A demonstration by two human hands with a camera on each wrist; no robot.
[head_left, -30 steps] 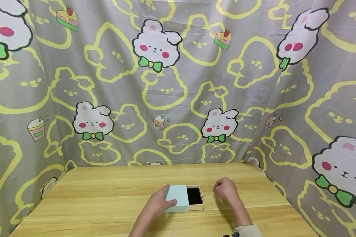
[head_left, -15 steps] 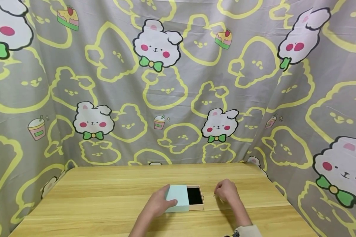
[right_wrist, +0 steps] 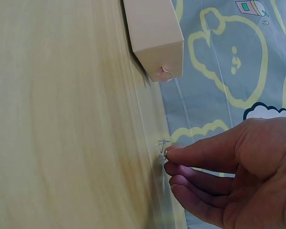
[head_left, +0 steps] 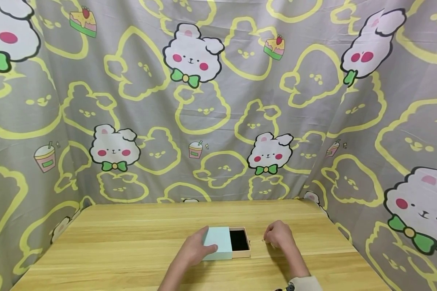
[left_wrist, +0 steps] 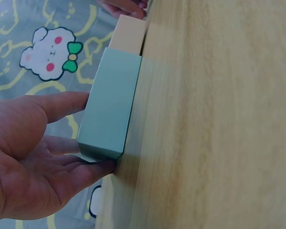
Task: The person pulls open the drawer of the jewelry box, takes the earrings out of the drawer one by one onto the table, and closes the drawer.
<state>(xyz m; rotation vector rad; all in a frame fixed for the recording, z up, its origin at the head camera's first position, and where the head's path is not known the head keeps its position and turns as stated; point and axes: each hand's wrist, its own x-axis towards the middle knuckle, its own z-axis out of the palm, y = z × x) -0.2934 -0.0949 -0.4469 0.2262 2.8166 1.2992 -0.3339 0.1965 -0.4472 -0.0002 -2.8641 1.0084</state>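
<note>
A light-blue box sleeve (head_left: pixel 218 242) lies on the table, with a pale pink drawer (head_left: pixel 240 254) partly pulled out on its right. The drawer has a black lining (head_left: pixel 238 241). My left hand (head_left: pixel 194 246) holds the sleeve's left end, thumb on one side and fingers round the other; the left wrist view shows this hand (left_wrist: pixel 33 152) from close by. To the right of the drawer, my right hand (head_left: pixel 278 235) pinches a small, thin silvery trinket (right_wrist: pixel 162 149) between thumb and forefinger, just at the table surface. Its exact kind is too small to tell.
The wooden table (head_left: pixel 131 242) runs back to a grey curtain (head_left: pixel 218 121) printed with bunny heads, which also hangs along both sides. A small ribbon pull (right_wrist: pixel 164 74) sticks out of the drawer's end.
My right hand has shifted slightly down and right, and a tiny silvery bit now shows at its fingertips. The left hand and the box have stayed in place.
</note>
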